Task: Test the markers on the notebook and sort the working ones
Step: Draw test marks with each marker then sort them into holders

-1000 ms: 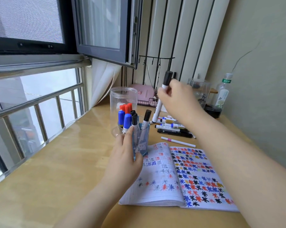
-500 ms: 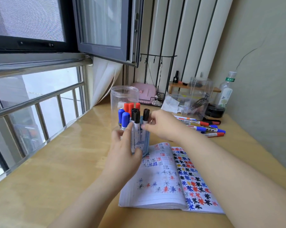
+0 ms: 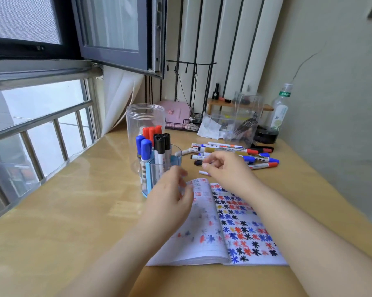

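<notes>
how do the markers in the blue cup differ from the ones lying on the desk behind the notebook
The markers in the blue cup stand upright with caps up; the loose markers lie flat on the desk. The cup's are bunched tight by cap colour; the loose ones are spread out and mixed. Both groups show blue, red and black caps.
</notes>
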Demonstrator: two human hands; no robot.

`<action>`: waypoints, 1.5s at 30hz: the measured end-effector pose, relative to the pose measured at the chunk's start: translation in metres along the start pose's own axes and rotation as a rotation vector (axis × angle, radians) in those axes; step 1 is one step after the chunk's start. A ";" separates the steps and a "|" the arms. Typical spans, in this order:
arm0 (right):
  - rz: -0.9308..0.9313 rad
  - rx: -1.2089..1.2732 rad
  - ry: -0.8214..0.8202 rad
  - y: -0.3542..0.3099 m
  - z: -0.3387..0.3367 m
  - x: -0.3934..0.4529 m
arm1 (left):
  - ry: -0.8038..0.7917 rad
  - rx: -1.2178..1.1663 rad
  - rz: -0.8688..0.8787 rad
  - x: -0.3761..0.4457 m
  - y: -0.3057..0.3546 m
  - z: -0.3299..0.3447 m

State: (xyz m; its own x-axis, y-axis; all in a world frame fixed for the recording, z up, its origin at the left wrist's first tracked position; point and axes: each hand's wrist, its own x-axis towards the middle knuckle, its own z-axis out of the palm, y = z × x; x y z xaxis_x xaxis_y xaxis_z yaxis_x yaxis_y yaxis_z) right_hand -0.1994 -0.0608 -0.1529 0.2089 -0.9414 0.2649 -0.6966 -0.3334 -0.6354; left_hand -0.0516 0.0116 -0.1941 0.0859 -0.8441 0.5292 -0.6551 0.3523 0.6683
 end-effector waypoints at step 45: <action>-0.300 -0.596 0.125 0.074 -0.035 -0.126 | -0.490 0.115 0.545 -0.006 0.030 0.062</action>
State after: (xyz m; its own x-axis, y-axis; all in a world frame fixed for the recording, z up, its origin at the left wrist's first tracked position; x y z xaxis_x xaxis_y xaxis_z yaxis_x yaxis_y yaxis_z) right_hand -0.3015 0.0344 -0.2082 0.3965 -0.7872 0.4723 -0.8875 -0.4602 -0.0221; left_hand -0.1187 0.0023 -0.2101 -0.6010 -0.6546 0.4585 -0.5859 0.7511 0.3044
